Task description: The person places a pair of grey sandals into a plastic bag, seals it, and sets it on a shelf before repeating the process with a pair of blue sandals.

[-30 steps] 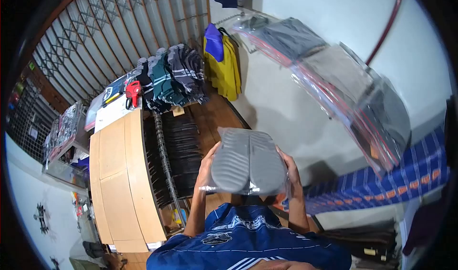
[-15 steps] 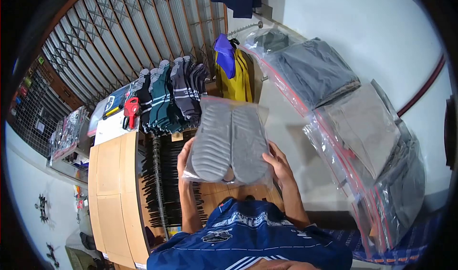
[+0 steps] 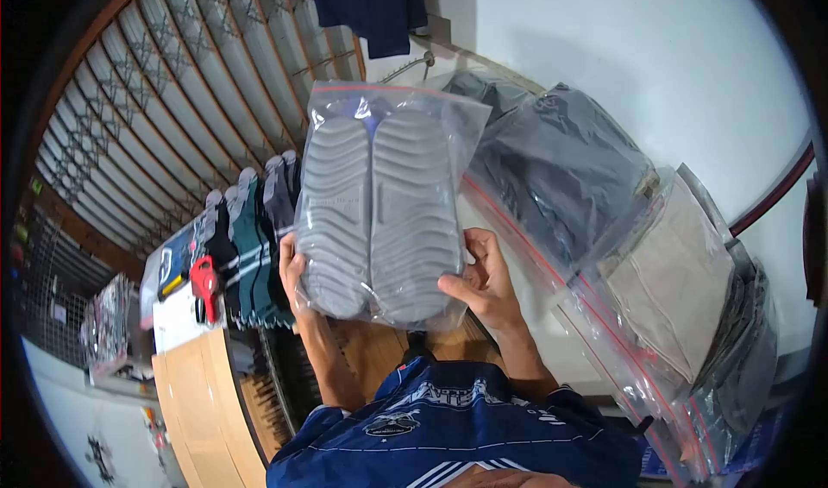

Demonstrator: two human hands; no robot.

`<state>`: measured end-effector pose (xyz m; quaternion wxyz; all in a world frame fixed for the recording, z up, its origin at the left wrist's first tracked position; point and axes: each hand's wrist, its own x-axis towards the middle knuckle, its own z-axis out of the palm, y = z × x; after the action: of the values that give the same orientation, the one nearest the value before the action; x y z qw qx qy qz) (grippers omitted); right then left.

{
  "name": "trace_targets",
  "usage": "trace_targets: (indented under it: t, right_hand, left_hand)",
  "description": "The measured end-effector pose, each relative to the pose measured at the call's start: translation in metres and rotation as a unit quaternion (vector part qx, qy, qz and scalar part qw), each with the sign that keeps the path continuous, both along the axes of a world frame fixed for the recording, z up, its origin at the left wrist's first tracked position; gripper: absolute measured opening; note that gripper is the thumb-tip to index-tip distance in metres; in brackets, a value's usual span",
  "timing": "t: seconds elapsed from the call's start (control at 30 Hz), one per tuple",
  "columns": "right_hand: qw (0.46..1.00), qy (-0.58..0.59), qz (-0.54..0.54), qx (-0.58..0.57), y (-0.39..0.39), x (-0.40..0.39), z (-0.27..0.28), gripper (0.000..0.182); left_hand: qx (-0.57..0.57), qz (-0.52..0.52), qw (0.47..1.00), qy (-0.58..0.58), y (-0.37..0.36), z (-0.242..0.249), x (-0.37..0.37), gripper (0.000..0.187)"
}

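A clear zip bag [image 3: 470, 125] with a red seal line along its top holds a pair of grey ridged soles [image 3: 414, 203], side by side and upright before me. My left hand [image 3: 296, 272] grips the bag's lower left edge. On the lower right edge, my right hand [image 3: 485, 281] pinches the bag, its thumb across the front. The bag hides part of the fingers of both hands.
Folded socks [image 3: 250, 246] and a red tool [image 3: 203, 283] lie on a counter at left, above a wooden panel [image 3: 203, 402]. Bagged grey garments [image 3: 569, 169] and a beige garment [image 3: 673, 272] are at right. Dark clothing [image 3: 371, 9] hangs above.
The bagged soles are held higher and look larger, their ridges now sharper. Both hands still grip the bag. The view has shifted, with the socks and counter now lower and farther left.
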<state>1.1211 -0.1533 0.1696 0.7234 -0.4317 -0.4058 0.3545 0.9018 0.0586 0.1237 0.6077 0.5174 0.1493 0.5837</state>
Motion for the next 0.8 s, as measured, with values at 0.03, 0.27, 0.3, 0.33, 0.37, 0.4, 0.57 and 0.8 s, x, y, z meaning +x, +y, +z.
trace_targets:
  t: [0.03,0.27,0.3,0.33,0.37,0.4,0.57,0.8]
  right_hand:
    - [0.999,0.008,-0.034,-0.012,0.013,0.005,0.002,0.064]
    - [0.974,-0.004,-0.222,0.053,0.116,0.048,0.015,0.061]
    - [0.967,0.014,-0.247,0.055,0.13,0.052,0.016,0.061]
    - [0.96,0.006,-0.268,0.076,0.143,0.056,0.02,0.058]
    - [0.954,0.005,-0.291,0.076,0.156,0.064,0.021,0.057]
    - [0.947,0.004,-0.313,0.076,0.168,0.073,0.02,0.055]
    - [0.911,0.079,-0.401,0.056,0.207,0.097,0.039,0.056]
    - [0.912,0.117,-0.39,0.048,0.243,0.096,0.032,0.107]
  left_hand:
    - [-0.012,0.013,0.999,0.027,0.02,0.006,0.013,0.049]
    - [-0.05,-0.194,0.978,-0.061,0.145,0.063,0.137,0.068]
    - [-0.008,-0.233,0.972,-0.036,0.166,0.065,0.159,0.064]
    - [-0.017,-0.242,0.97,-0.033,0.178,0.072,0.179,0.061]
    - [-0.027,-0.252,0.967,-0.028,0.186,0.077,0.198,0.058]
    - [-0.036,-0.264,0.964,-0.017,0.194,0.081,0.217,0.056]
    - [-0.015,-0.327,0.942,0.07,0.248,0.066,0.308,0.068]
    - [0.163,-0.302,0.927,0.15,0.223,0.083,0.303,0.111]
